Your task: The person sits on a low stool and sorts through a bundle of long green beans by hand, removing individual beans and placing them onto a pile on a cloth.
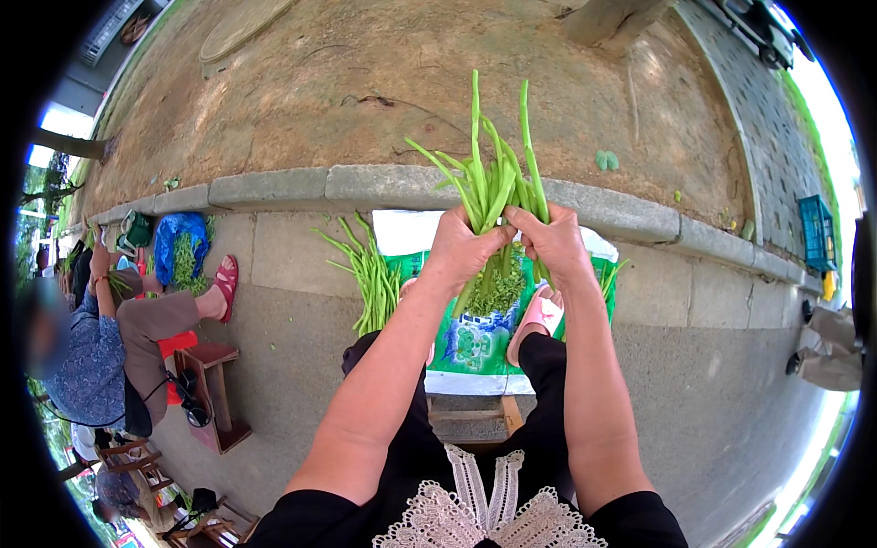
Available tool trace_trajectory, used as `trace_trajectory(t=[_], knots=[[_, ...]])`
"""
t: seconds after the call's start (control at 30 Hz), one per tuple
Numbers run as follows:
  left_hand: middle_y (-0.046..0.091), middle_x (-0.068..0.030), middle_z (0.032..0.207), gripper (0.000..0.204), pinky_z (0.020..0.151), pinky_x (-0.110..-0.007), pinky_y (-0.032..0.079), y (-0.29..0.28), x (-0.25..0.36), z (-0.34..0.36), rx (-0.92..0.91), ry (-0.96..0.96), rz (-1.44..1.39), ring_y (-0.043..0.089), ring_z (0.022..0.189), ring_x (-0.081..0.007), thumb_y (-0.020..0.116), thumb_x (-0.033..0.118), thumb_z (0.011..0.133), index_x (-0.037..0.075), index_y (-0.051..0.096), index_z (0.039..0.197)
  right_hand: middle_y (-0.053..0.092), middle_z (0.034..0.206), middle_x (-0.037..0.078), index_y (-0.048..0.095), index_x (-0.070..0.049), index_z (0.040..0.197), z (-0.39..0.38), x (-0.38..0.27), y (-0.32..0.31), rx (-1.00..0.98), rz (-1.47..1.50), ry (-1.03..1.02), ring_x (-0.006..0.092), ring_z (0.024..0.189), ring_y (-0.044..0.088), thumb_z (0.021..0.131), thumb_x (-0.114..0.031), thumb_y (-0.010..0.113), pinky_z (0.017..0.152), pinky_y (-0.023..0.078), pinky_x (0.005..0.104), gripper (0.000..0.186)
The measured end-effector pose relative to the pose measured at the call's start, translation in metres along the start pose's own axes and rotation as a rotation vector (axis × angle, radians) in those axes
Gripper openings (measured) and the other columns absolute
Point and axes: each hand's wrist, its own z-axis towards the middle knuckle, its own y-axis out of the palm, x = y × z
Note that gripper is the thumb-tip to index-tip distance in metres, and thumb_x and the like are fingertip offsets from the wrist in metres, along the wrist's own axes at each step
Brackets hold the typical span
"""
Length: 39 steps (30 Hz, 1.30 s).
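Both hands meet in front of me around a loose bunch of long green vegetable stems [498,178]. My left hand [459,247] closes on the bunch from one side, thumb and fingers pressed together. My right hand [554,239] pinches it from the other side, the thumb tips close to each other. Most stems fan out upward; some hang below the hands. Underneath, a heap of small green leafy bits [493,297] lies on a green and white printed sack [466,352]. Beside it, left of my forearm, is a pile of long green stems [371,285].
My pink slipper [543,315] rests on the sack. A stone curb [384,185] crosses ahead, with bare earth beyond. At left sits a person [78,356] near a blue bag of greens [181,251] and a wooden stool [212,393]. A blue crate [818,233] stands far right.
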Motion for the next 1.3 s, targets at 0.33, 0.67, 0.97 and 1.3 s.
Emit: trace_trajectory(t=[0.33, 0.67, 0.97, 1.3], knots=[[0.06, -0.0039, 0.084, 0.027, 0.062, -0.028, 0.052, -0.004, -0.001, 0.006, 0.058, -0.102, -0.444, 0.06, 0.072, -0.0151, 0.065, 0.003, 0.078, 0.005, 0.056, 0.104, 0.058, 0.071, 0.008, 0.057, 0.0, 0.079, 0.003, -0.001, -0.008, 0.099, 0.78, -0.022, 0.0169, 0.064, 0.055, 0.081, -0.015, 0.057, 0.061, 0.047, 0.0311, 0.015], [0.062, -0.0031, 0.087, 0.037, 0.065, -0.027, 0.05, 0.002, -0.004, 0.004, 0.037, 0.019, -0.187, 0.059, 0.075, -0.0116, 0.07, 0.002, 0.073, 0.004, 0.057, 0.107, 0.054, 0.065, 0.005, 0.057, -0.001, 0.077, 0.0, 0.001, -0.003, -0.079, 0.461, 0.064, 0.0128, 0.053, 0.052, 0.072, -0.013, 0.071, 0.043, 0.04, 0.026, 0.019], [0.063, -0.0041, 0.084, 0.035, 0.068, -0.026, 0.05, 0.003, -0.002, 0.003, -0.088, 0.067, -0.217, 0.06, 0.074, -0.0125, 0.066, 0.002, 0.077, 0.002, 0.055, 0.11, 0.058, 0.067, 0.005, 0.06, 0.0, 0.079, 0.001, 0.002, 0.002, -0.054, 0.483, 0.008, 0.0142, 0.056, 0.053, 0.076, -0.012, 0.064, 0.049, 0.044, 0.0275, 0.013], [0.059, -0.0109, 0.1, 0.032, 0.074, -0.033, 0.053, -0.005, -0.002, 0.008, 0.048, -0.105, -0.494, 0.06, 0.084, -0.0199, 0.058, 0.012, 0.084, 0.003, 0.05, 0.114, 0.05, 0.065, 0.002, 0.05, -0.003, 0.092, 0.003, -0.002, -0.016, -0.049, 0.909, -0.024, 0.0121, 0.047, 0.046, 0.077, -0.012, 0.064, 0.044, 0.038, 0.0235, 0.022]])
